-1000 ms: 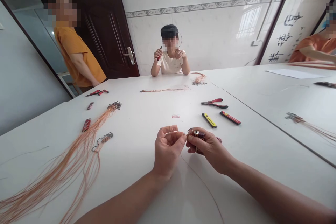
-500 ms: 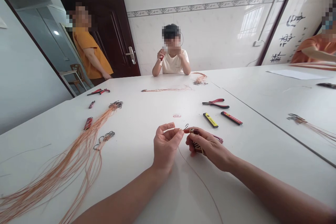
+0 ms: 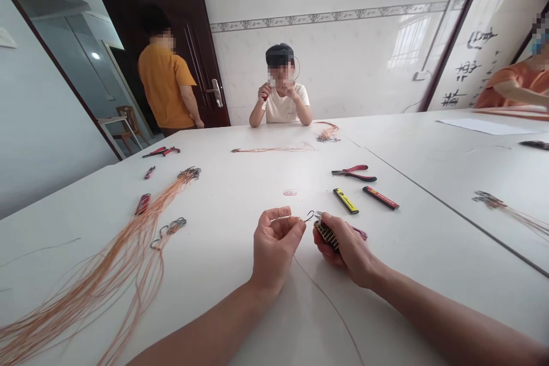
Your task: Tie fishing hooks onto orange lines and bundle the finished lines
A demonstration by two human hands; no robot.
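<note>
My left hand (image 3: 274, 249) pinches a small fishing hook (image 3: 309, 215) between thumb and forefinger, its bend sticking out to the right. A thin line (image 3: 330, 297) trails from under that hand toward the table's near edge. My right hand (image 3: 355, 254) is wrapped around a dark patterned lighter (image 3: 327, 235). A pink handle (image 3: 361, 233) shows behind the same hand, and thin metal tips (image 3: 318, 214) poke out by its thumb, close to the hook. They look like parts of one small cutting tool, mostly hidden by the fingers.
Bundles of hooks on orange lines (image 3: 141, 229) lie at left. Pliers (image 3: 355, 172), a yellow box (image 3: 345, 201) and a red box (image 3: 381, 198) lie ahead. Opposite sits a person (image 3: 281, 106); another person (image 3: 167, 86) stands by the door (image 3: 206, 57).
My right hand has turned and drawn slightly away from the left fingers; metal tips now show by its thumb. More of the hook is visible. The standing person has turned toward the door.
</note>
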